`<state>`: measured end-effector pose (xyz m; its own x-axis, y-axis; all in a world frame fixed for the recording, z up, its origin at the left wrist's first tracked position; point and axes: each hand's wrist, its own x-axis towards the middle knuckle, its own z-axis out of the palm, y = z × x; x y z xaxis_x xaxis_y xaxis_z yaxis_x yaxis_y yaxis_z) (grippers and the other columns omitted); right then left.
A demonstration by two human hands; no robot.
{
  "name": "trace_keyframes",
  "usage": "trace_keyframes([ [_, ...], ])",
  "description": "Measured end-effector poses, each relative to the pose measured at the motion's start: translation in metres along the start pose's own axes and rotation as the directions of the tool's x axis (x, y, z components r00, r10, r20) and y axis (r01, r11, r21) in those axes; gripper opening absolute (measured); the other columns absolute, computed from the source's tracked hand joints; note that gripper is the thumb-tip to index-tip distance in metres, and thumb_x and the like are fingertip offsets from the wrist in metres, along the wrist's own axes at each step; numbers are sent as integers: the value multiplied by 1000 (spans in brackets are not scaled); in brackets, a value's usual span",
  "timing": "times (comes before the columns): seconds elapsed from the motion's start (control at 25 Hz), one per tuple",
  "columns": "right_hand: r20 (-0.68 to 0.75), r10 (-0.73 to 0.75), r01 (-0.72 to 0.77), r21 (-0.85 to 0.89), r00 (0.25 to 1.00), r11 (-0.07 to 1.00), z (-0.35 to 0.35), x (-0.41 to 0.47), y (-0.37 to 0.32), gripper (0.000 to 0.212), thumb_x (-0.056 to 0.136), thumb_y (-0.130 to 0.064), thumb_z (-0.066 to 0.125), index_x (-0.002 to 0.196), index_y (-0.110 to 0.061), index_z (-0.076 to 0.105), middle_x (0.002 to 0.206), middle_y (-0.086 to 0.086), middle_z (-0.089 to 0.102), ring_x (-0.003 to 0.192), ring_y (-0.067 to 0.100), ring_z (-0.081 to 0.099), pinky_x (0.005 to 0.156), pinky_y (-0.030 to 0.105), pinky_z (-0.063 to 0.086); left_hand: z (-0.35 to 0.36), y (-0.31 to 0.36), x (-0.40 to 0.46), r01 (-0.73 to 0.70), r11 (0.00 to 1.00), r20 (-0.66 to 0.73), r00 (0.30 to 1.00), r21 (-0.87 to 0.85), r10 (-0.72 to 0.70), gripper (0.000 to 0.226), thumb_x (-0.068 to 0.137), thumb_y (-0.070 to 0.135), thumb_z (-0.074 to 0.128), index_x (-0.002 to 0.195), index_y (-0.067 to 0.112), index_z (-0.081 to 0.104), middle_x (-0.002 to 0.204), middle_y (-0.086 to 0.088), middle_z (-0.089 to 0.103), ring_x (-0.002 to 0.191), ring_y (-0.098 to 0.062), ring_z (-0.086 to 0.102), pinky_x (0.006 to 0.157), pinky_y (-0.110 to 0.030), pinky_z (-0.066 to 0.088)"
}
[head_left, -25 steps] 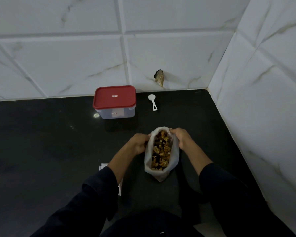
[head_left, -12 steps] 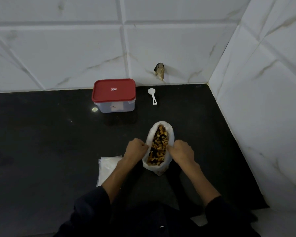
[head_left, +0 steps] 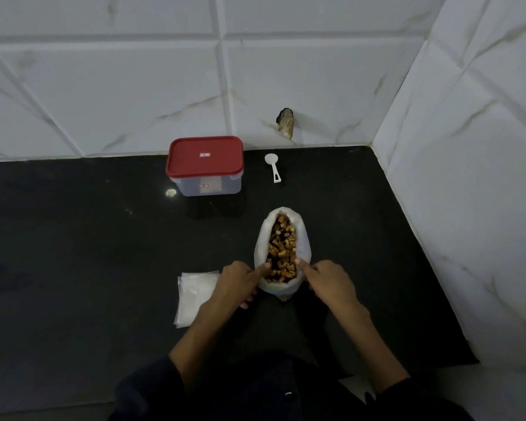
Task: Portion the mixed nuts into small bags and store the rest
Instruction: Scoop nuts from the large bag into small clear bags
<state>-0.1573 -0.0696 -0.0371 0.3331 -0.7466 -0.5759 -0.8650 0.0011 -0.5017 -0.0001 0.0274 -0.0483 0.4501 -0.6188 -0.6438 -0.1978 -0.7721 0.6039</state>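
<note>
Both hands [head_left: 281,279] hold open bag [head_left: 281,287] of mixed nuts [head_left: 281,247]; red-lidded container [head_left: 205,165] closed

This looks like a home kitchen corner. A polished black stone counter [head_left: 73,253] meets white marble-look wall tiles [head_left: 119,86] on two sides. Food things stand on it: a clear storage box with a red lid [head_left: 205,155], a small white plastic scoop [head_left: 273,168], an open bag of mixed nuts [head_left: 281,247] and a stack of small clear bags [head_left: 195,296]. The light is dim, so finer detail is hard to tell.
</note>
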Motion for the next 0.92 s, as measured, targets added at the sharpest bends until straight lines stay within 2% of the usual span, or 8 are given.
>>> trace_keyframes([
  [0.16, 5, -98, 98, -101, 995, 990, 15, -18, -8, 44, 96, -52, 44, 77, -16, 60, 68, 0, 59, 56, 9, 54, 52, 25, 42, 10, 2, -11, 0, 996, 32, 999, -84, 2, 40, 95, 38, 55, 74, 5, 65, 66, -9, 66, 51, -18, 64, 45, -27, 54],
  [0.28, 2, -63, 59, 295, 998, 954, 21, -19, -1, 31, 96, -36, 53, 86, -10, 68, 77, 11, 67, 58, 13, 59, 50, 28, 48, 16, 0, -14, -40, 968, -20, 999, -247, 36, 33, 97, 27, 53, 79, 3, 65, 69, -11, 67, 52, -17, 64, 49, -30, 57],
  [0.4, 113, 65, -127, 739, 991, 662, 24, -24, 8, 18, 92, -23, 62, 95, -8, 70, 77, 8, 68, 56, 11, 56, 45, 23, 42, 24, -6, -18, -79, 892, -84, 995, -446, 46, 28, 97, 22, 54, 87, 0, 67, 71, -14, 67, 56, -18, 64, 53, -32, 58],
  [0.52, 242, 83, -255, 896, 967, 364, 30, -24, 15, 13, 88, -14, 66, 98, -6, 68, 70, 2, 64, 53, 9, 53, 42, 20, 41, 27, -12, -16, -78, 739, -45, 997, -669, 65, 25, 97, 18, 53, 98, -3, 66, 81, -17, 71, 66, -20, 69, 59, -31, 58],
  [0.64, 351, 48, -353, 933, 935, 66, 37, -17, 20, 6, 92, -9, 58, 95, -5, 61, 61, 1, 59, 39, 2, 47, 33, 12, 35, 29, -14, -16, 76, 438, 103, 994, -896, 37, 18, 97, 10, 51, 103, -1, 63, 92, -18, 70, 83, -24, 69, 70, -33, 60],
  [0.76, 431, -20, -422, 870, 902, -254, 42, -9, 25, 14, 99, -5, 41, 96, -2, 54, 49, 2, 54, 30, 2, 41, 29, 10, 29, 30, -16, -12, 262, 122, 269, 962, -957, 42, 19, 97, 3, 47, 110, -5, 56, 88, -21, 70, 90, -30, 64, 78, -40, 59],
  [0.84, 434, -56, -435, 873, 899, -221, 42, -10, 31, 14, 98, -4, 40, 97, -3, 54, 51, 2, 53, 33, 3, 41, 30, 12, 31, 27, -19, -11, 309, 183, 321, 946, -933, 41, 15, 97, 4, 48, 105, -4, 57, 85, -22, 70, 91, -32, 63, 85, -44, 53],
  [0.92, 355, 0, -352, 926, 935, 135, 38, -13, 38, 11, 94, -7, 52, 99, -5, 61, 68, 4, 61, 44, 5, 48, 37, 16, 36, 23, -25, -9, 224, 499, 256, 967, -837, -3, 19, 96, 14, 53, 107, 0, 59, 93, -20, 69, 91, -32, 65, 82, -42, 55],
])
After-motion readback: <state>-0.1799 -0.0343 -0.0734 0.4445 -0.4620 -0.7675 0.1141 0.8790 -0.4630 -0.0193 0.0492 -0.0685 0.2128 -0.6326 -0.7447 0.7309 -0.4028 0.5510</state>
